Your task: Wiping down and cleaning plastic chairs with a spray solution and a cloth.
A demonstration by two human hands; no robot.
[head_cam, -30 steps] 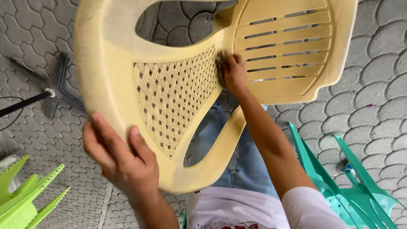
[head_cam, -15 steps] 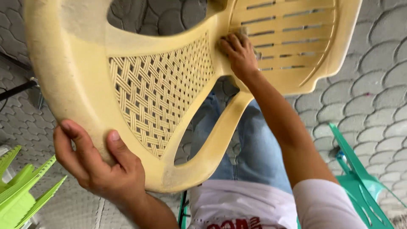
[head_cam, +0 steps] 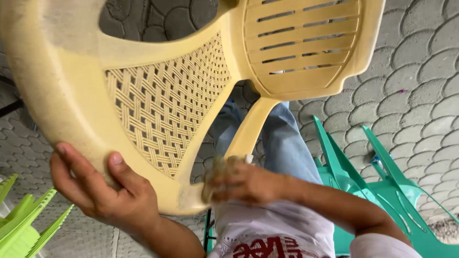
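Your right hand (head_cam: 246, 181) dropped from slats at top to lower centre, fingers closed on rag (head_cam: 215, 179) vs yellow chair (head_cam: 158, 95); left hand (head_cam: 103, 191), bottom left, curled round rim, steadying it.

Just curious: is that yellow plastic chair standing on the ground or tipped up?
Tipped up: the yellow plastic chair is gripped by the left hand, paving visible through it.

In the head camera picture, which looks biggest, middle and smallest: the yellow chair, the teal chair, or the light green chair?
1. Yellow chair, filling most of the view, though it is closest to the camera.
2. Teal chair.
3. Light green chair, but it is cut off at the edge, so its rank is unsure.
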